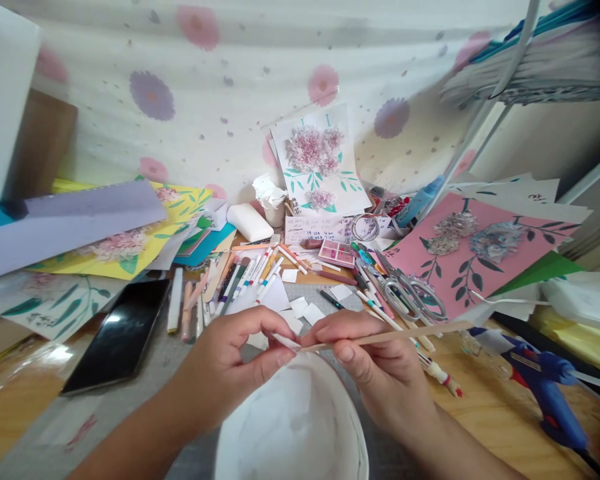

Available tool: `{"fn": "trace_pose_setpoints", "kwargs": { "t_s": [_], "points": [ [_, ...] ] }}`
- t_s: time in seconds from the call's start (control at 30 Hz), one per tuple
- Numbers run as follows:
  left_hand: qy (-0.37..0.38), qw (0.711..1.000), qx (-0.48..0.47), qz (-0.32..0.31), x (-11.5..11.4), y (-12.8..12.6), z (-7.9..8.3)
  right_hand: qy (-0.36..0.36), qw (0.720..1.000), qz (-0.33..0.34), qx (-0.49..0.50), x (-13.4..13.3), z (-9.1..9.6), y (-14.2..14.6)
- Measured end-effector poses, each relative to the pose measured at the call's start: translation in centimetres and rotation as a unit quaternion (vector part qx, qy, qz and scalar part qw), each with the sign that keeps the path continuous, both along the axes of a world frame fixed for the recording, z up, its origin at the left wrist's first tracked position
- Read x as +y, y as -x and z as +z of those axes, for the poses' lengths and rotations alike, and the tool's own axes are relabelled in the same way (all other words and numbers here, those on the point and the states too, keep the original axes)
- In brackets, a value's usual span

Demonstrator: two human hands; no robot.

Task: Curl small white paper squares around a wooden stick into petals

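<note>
My left hand (250, 360) pinches a small folded piece of white paper (286, 342) between thumb and fingers. In my right hand (380, 360) is a thin flat wooden stick (415, 333), its tip touching or very near the paper. The stick's long end points out to the right. Both hands meet above the far rim of a white bowl (357, 427). Beyond the fingers lie several small white paper squares (312, 313) on a grey mat.
Markers (253, 277) lie in a row behind my hands. A black phone (117, 337) rests at left; scissors (410, 293) and a blue glue gun (543, 373) are at right. Paper-flower pictures, one white (325, 160) and one pink (485, 247), stand behind. A pink-lidded box (337, 253) sits mid-table.
</note>
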State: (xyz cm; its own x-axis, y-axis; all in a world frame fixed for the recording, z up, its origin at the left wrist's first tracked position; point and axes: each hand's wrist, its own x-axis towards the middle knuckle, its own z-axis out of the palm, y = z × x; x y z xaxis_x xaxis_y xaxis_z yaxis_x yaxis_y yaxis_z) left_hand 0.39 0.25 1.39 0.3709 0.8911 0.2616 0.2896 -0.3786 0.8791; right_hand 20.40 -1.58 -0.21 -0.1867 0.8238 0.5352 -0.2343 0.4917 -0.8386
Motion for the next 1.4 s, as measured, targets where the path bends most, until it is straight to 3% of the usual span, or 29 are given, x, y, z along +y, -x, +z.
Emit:
{"fn": "trace_pose_setpoints", "kwargs": {
  "t_s": [0.27,0.37,0.6,0.8,0.93,1.13,1.4],
  "points": [
    [-0.003,0.999,0.014,0.034,-0.2,0.0,-0.1,-0.025,0.999,0.012,0.042,0.2,-0.4,-0.4],
    [-0.027,0.999,0.027,0.015,0.0,0.2,-0.5,-0.032,0.998,0.006,0.045,0.3,-0.7,-0.4],
    [-0.097,0.993,0.047,0.046,0.0,0.3,-1.5,-0.024,0.999,-0.001,0.031,0.0,-0.5,-0.5],
    [-0.166,0.984,0.060,0.024,-0.1,0.1,-1.1,-0.023,0.999,-0.022,0.019,-0.3,-0.1,-0.3],
    [-0.119,0.990,0.060,0.039,-0.3,0.1,-0.5,-0.072,0.997,-0.028,-0.018,-0.2,0.1,-0.2],
    [0.002,1.000,-0.011,-0.010,-0.2,0.2,-0.3,-0.089,0.995,-0.033,-0.015,-0.2,0.1,-0.2],
    [0.012,1.000,-0.009,-0.013,0.1,0.1,-0.6,-0.099,0.994,-0.030,-0.019,-0.2,0.2,-0.1]
  ]
}}
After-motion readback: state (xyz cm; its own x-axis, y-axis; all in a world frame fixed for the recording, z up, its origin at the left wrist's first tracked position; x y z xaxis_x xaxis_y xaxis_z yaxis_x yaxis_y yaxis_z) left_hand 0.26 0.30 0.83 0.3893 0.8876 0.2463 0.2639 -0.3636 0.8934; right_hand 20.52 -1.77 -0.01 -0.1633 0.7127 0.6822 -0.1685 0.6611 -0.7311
